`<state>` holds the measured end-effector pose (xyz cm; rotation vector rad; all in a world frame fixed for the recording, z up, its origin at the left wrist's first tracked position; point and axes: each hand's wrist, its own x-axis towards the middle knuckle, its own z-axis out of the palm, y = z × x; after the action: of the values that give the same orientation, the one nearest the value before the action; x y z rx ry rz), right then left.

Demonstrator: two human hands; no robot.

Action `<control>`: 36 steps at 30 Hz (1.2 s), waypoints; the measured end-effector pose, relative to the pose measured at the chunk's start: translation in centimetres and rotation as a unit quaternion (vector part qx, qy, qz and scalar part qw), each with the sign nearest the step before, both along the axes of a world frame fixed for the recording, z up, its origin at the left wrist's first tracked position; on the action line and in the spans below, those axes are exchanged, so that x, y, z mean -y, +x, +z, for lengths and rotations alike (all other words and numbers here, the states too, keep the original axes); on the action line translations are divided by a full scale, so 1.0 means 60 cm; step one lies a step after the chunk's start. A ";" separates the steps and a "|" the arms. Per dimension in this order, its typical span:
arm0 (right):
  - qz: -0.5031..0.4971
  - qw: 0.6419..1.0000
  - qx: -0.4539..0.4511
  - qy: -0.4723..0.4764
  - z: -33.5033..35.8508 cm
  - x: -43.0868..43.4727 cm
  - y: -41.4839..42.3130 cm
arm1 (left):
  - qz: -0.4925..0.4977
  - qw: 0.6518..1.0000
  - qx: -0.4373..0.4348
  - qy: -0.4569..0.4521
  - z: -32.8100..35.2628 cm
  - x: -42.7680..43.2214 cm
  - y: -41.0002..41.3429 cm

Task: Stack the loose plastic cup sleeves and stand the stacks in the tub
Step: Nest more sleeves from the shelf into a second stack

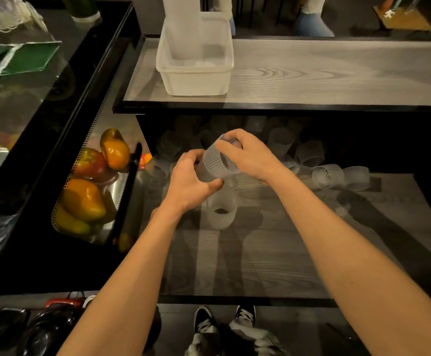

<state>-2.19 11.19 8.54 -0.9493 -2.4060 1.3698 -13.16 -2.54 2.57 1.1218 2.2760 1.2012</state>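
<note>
A ribbed translucent cup sleeve [213, 164] is held in the air between both hands, tilted on its side. My left hand [190, 182] grips its lower end and my right hand [247, 155] pinches its upper rim. Below them one frosted sleeve [220, 209] stands upright on the lower wooden shelf [260, 253]. Several loose sleeves [328, 176] lie in a heap at the back of that shelf, partly in shadow. On the upper shelf stands the white plastic tub [196, 73] with a tall stack of sleeves [182, 24] upright in its left side.
A perforated metal bin of orange and red peppers [91, 181] sits left of the lower shelf. A glossy black counter [42, 98] runs along the left. The upper shelf edge [260, 109] overhangs the sleeve heap. My shoes [224, 319] show below.
</note>
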 end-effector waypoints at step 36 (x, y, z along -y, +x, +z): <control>0.074 0.981 0.147 -0.103 -0.069 -0.014 0.058 | -0.119 0.944 0.281 -0.126 -0.024 0.050 -0.005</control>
<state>1.28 12.03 4.39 -1.1123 -2.6344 1.6632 -13.47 -5.57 1.12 0.7989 1.7421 0.9475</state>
